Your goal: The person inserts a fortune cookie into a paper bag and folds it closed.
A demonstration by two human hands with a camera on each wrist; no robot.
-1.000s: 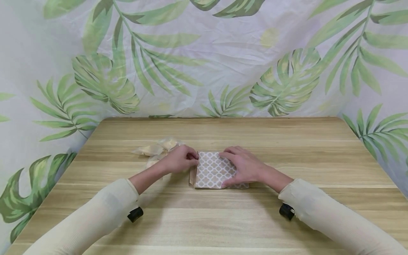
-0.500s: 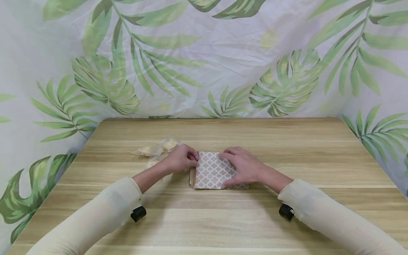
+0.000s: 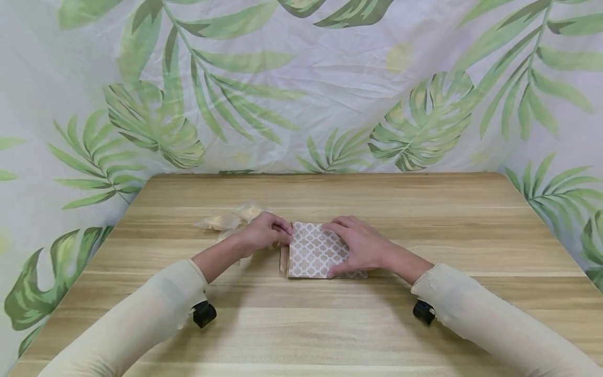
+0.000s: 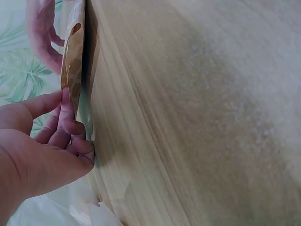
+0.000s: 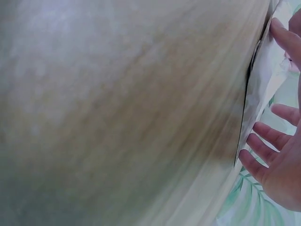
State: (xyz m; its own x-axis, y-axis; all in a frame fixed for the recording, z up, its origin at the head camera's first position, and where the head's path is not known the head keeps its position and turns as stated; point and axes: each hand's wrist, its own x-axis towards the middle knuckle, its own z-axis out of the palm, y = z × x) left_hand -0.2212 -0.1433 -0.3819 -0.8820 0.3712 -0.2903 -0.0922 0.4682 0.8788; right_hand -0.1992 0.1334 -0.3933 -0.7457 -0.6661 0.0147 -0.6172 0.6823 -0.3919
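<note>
A small brown paper bag [image 3: 308, 254] with a white lattice print lies flat on the wooden table in the head view. At its left end, the left hand [image 3: 265, 230] pinches the edge between thumb and fingers. The left wrist view shows that end of the paper bag [image 4: 73, 63] slightly parted, with patterned paper visible inside the mouth. My right hand [image 3: 363, 243] rests over the bag's right part, thumb at the near edge. Seen from the right wrist, the right hand's fingers [image 5: 268, 134] are spread and fairly straight along the bag.
Several clear packets [image 3: 219, 222] with pale yellow contents lie just behind and left of the left hand, which partly hides them. The wooden table [image 3: 330, 330] ends at a leaf-printed cloth [image 3: 339, 94] behind.
The left hand has risen slightly, and the bag's left edge with it. The right hand stays in place on the bag.
</note>
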